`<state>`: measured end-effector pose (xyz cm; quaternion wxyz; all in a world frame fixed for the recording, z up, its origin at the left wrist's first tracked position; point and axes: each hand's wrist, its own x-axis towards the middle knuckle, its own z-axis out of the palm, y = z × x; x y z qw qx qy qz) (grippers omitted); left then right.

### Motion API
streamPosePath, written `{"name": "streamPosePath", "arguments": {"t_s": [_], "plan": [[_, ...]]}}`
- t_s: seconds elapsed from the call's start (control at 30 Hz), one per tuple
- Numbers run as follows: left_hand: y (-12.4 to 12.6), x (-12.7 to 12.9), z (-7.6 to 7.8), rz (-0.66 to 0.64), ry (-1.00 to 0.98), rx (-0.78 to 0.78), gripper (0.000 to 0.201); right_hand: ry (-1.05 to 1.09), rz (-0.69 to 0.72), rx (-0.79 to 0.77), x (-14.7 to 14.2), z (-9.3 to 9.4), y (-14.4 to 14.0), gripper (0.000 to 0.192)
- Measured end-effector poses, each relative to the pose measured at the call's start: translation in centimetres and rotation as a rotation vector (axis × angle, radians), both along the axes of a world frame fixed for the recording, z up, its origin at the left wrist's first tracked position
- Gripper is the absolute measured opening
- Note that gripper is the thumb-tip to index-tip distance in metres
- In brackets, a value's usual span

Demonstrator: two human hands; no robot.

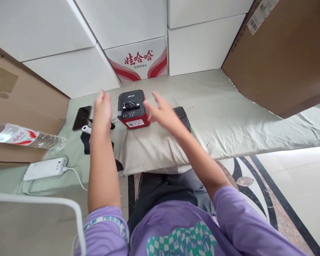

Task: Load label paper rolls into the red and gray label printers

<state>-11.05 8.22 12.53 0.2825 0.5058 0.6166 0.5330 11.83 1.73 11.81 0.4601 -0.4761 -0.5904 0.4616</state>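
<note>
A small box-shaped device [131, 104] with a black top and red sides, which looks like a label printer, stands on the cloth-covered surface. On its top lies a bundle of black wrapped material, and its front bears a white label. To its left, apart from it, my left hand [103, 108] is raised, fingers stretched out and a little blurred. My right hand [160, 112] is at the device's right side, fingers spread; whether the fingertips touch it I cannot tell. Partly behind my right forearm is a black flat item [183, 119]. A small white roll [86, 129] lies beside my left forearm.
A dark phone [82, 118], a water bottle [26, 137] and a white power bank [45, 169] with a cable are at the left. White boxes [138, 58] stack along the back. Brown cartons stand left and right [285, 60]. A white tube [69, 202] curves at lower left.
</note>
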Motion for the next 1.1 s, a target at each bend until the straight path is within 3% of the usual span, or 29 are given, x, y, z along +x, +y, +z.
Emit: {"name": "streamPosePath", "arguments": {"t_s": [0.07, 0.13, 0.17, 0.27, 0.37, 0.43, 0.5, 0.67, 1.1], "plan": [[-1.8, 1.7, 1.7, -0.022, -0.023, 0.113, 0.052, 0.089, -0.142, 0.047, 3.8, 0.4, 0.3, 0.052], [-4.0, 5.2, 1.5, -0.065, -0.065, 0.229, 0.049, 0.178, -0.288, 0.066, 7.3, -0.9, 1.3, 0.039], [-5.2, 7.3, 0.7, -0.083, -0.056, 0.260, 0.047, 0.213, -0.362, 0.069, 8.8, -2.1, 1.9, 0.034], [-8.4, 13.6, -4.1, -0.279, 0.155, 0.071, 0.045, 0.273, -0.526, -0.004, 11.2, -6.7, 3.4, 0.027], [-10.0, 16.9, -8.8, -0.377, 0.284, -0.094, 0.055, 0.359, -0.564, -0.135, 11.1, -9.8, 3.9, 0.023], [-10.4, 17.2, -10.5, -0.382, 0.330, -0.122, 0.060, 0.394, -0.565, -0.178, 10.6, -10.4, 3.8, 0.019], [-10.4, 16.9, -11.0, -0.378, 0.376, -0.131, 0.064, 0.416, -0.584, -0.198, 10.2, -10.3, 3.5, 0.016], [-10.3, 16.2, -10.5, -0.333, 0.490, -0.176, 0.066, 0.425, -0.624, -0.198, 10.0, -10.1, 3.3, 0.014], [-10.0, 16.2, -10.6, -0.299, 0.508, -0.179, 0.068, 0.387, -0.607, -0.163, 10.1, -11.0, 3.8, 0.022]]}}
